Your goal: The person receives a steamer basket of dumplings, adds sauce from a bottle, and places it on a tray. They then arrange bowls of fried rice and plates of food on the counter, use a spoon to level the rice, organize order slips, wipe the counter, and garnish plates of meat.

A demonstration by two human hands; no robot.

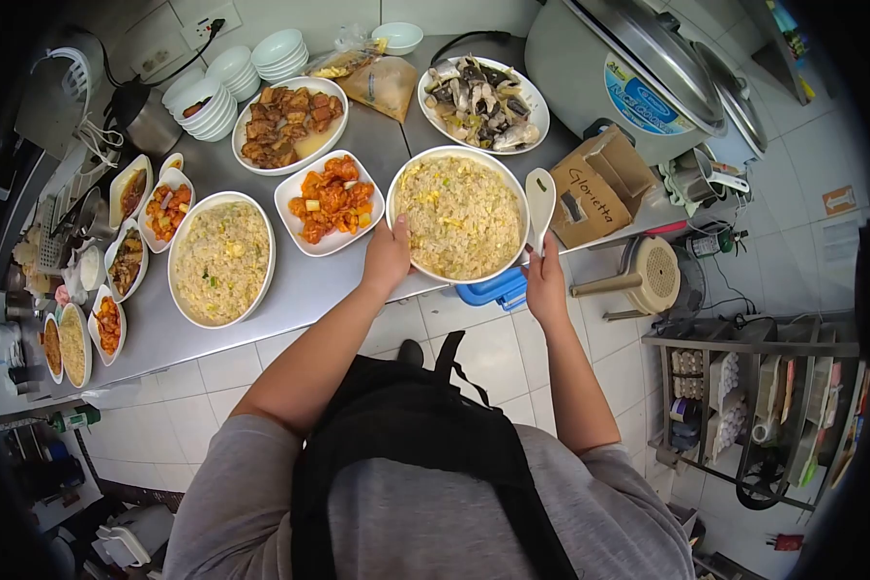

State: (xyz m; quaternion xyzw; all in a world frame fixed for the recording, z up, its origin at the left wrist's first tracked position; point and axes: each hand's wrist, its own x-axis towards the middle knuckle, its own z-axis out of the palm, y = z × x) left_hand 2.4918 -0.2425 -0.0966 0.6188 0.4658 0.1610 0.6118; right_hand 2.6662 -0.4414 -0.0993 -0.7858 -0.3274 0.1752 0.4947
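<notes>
A white oval bowl of fried rice (459, 217) is at the front edge of the steel counter, between my two hands. My left hand (389, 256) is closed on its lower left rim, thumb over the edge. At the bowl's right side my right hand (547, 285) is closed around the handle of a white rice paddle (541, 203), fingertips right at the bowl. The paddle points up and away from me along the rim. Just left of my left hand is a square white dish of orange-glazed meat chunks (333, 200). A second bowl of fried rice (220, 259) stands farther left.
Behind are a plate of braised meat (288, 126), a plate of fish pieces (483, 104), stacked bowls (278, 56) and a filled plastic bag (382, 85). A cardboard box (590, 188) and large rice cooker (590, 87) stand right. Below is a stool (652, 277).
</notes>
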